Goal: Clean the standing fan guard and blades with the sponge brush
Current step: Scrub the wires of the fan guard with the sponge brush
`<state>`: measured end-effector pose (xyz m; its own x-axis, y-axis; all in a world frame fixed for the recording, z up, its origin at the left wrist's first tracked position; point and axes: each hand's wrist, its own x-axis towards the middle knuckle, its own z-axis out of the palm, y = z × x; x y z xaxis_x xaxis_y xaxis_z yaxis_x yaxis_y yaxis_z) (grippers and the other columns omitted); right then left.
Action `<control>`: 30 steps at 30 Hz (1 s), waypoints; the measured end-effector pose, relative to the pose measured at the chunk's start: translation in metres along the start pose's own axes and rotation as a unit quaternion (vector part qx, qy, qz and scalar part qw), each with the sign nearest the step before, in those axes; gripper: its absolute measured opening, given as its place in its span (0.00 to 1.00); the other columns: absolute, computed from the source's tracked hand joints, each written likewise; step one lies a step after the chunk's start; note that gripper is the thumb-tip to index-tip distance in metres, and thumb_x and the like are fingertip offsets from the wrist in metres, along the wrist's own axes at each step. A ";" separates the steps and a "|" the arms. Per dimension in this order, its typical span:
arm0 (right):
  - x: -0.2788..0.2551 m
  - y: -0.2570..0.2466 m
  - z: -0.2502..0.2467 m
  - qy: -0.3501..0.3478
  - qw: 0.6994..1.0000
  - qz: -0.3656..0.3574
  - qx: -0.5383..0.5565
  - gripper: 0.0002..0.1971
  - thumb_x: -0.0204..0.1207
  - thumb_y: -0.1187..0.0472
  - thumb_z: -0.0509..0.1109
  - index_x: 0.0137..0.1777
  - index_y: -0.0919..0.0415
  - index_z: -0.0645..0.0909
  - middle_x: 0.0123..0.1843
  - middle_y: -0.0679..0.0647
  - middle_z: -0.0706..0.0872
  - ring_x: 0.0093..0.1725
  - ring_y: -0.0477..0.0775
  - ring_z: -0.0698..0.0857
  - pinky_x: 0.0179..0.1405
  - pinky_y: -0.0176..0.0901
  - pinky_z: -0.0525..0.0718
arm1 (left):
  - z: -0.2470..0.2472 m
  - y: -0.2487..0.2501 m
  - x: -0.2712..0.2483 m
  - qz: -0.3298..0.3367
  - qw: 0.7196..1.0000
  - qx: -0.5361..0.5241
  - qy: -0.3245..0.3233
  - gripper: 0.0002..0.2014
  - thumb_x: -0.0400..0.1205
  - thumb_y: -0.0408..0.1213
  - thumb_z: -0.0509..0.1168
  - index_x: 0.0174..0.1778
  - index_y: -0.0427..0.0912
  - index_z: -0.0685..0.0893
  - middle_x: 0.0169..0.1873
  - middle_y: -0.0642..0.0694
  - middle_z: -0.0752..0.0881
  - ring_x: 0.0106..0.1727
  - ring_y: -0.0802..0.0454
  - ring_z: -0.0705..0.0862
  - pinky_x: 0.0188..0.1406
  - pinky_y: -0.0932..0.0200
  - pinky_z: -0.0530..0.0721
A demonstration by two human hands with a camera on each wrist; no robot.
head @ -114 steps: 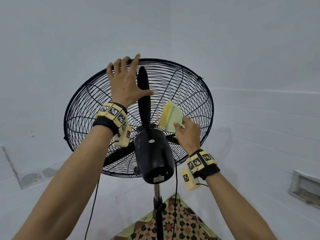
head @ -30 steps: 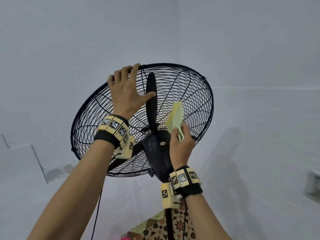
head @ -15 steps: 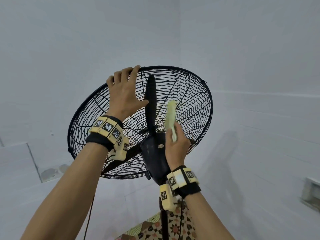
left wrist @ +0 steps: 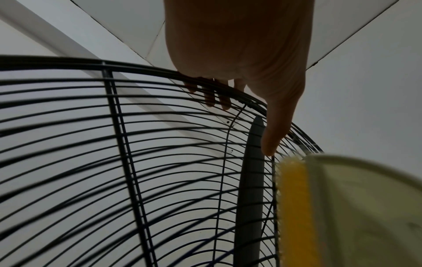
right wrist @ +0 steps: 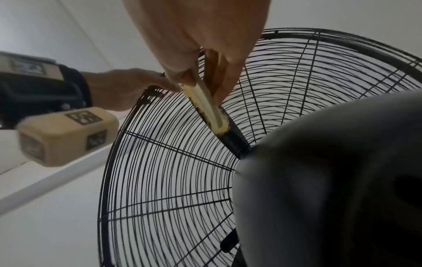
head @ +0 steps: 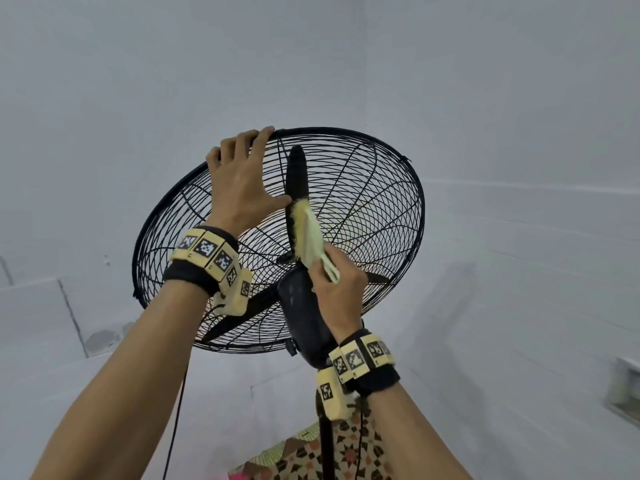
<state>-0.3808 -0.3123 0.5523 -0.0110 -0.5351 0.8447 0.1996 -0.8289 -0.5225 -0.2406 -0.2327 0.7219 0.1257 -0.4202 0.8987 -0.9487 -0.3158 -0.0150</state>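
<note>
The black wire fan guard (head: 381, 209) tilts up in front of me, one black blade (head: 296, 171) standing upright behind its wires. My left hand (head: 249, 174) grips the guard's top rim, fingers curled over it and thumb reaching toward the blade. The left wrist view shows those fingers (left wrist: 212, 97) hooked behind the rim. My right hand (head: 336, 282) grips the pale green handle of the yellow sponge brush (head: 308, 237). Its sponge edge lies along the blade, just above the motor housing (head: 301, 313). In the right wrist view the sponge brush (right wrist: 210, 112) lies on the blade (right wrist: 233, 139).
The fan's pole (head: 325, 445) runs down to a patterned mat (head: 311, 459). A black cord (head: 176, 410) hangs at the left. White walls surround the fan, with a recessed box (head: 623, 386) low on the right wall.
The sponge brush has moved left from beside the blade onto it. My left fingers have curled further over the guard's rim.
</note>
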 end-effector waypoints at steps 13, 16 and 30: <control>0.025 0.005 -0.010 0.050 0.998 -0.046 -0.003 0.12 0.80 0.67 0.73 0.63 0.66 0.86 0.54 0.56 0.89 0.50 0.43 0.87 0.40 0.21 0.83 | 0.000 -0.003 0.000 0.008 1.000 -0.006 0.007 0.57 0.66 0.61 0.84 0.89 0.49 0.65 0.78 0.44 0.74 0.76 0.39 0.70 0.78 0.40 0.62; 0.033 0.007 -0.011 0.189 0.981 0.038 -0.013 0.13 0.78 0.72 0.74 0.62 0.70 0.86 0.54 0.57 0.89 0.50 0.40 0.87 0.39 0.22 0.83 | -0.001 -0.004 0.000 0.010 1.000 -0.002 0.003 0.56 0.67 0.58 0.84 0.89 0.50 0.64 0.79 0.45 0.73 0.77 0.40 0.69 0.79 0.40 0.61; 0.021 -0.002 0.007 0.001 0.998 -0.063 -0.016 0.13 0.81 0.68 0.73 0.65 0.67 0.84 0.59 0.57 0.88 0.54 0.41 0.85 0.48 0.28 0.87 | 0.000 -0.001 0.003 0.015 1.000 -0.015 -0.011 0.54 0.68 0.60 0.80 0.89 0.49 0.64 0.78 0.43 0.73 0.77 0.39 0.69 0.78 0.39 0.61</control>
<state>-0.3743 -0.3205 0.5724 -0.0369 -0.4264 0.9038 0.1658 -0.8945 -0.4153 -0.2391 -0.2336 0.7249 0.1038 -0.4474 0.8883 -0.9604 -0.2773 -0.0275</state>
